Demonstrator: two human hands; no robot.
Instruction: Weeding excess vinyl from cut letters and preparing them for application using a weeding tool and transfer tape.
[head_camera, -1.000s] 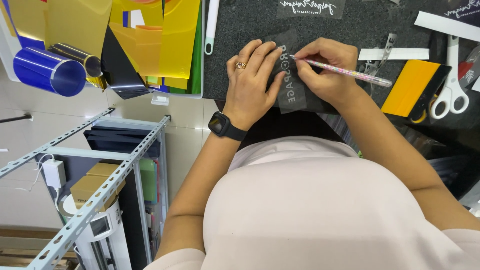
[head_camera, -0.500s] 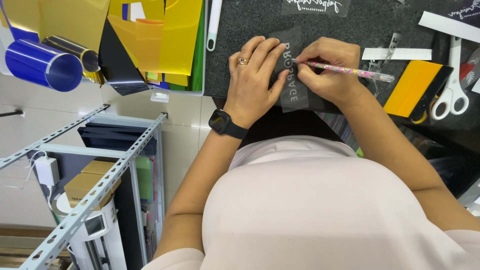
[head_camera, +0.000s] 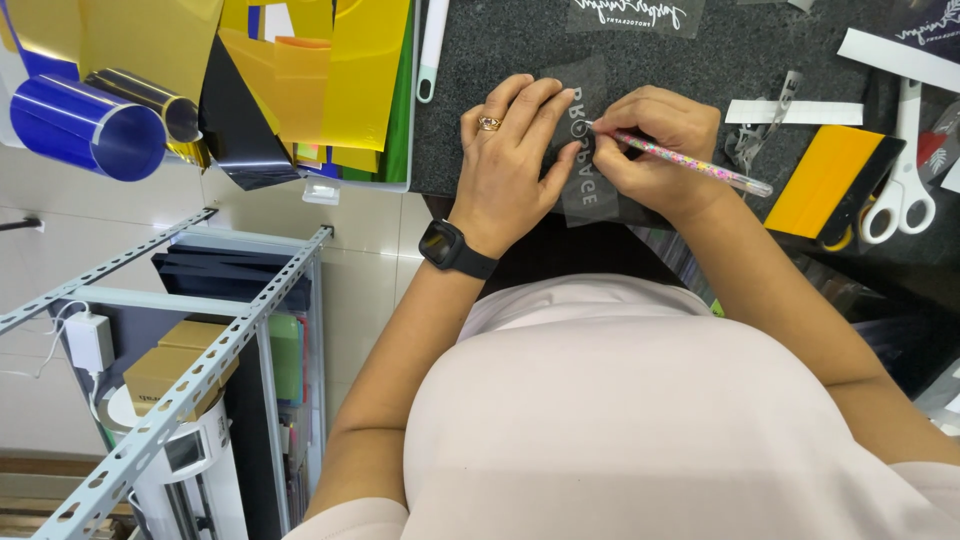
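Pen tip (head_camera: 592, 127) shifted slightly along lettered film (head_camera: 585, 170); right hand (head_camera: 650, 140) pinching pen (head_camera: 690, 160), left hand (head_camera: 510, 150) fingers spread at 9 o'clock, pressing film to surface (head_camera: 480, 60).

Blue foil roll (head_camera: 85, 125), yellow vinyl sheets (head_camera: 300, 70), white-handled scissors (head_camera: 905, 175), yellow squeegee (head_camera: 835, 180), grey metal shelving (head_camera: 170, 400)

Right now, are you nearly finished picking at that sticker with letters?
Midway, it seems. The left hand pins the dark lettered sheet on the mat while the right hand works a speckled pen tool at one letter. Peeled scraps lie beside it; several pale letters show, and how much picking remains is unclear.
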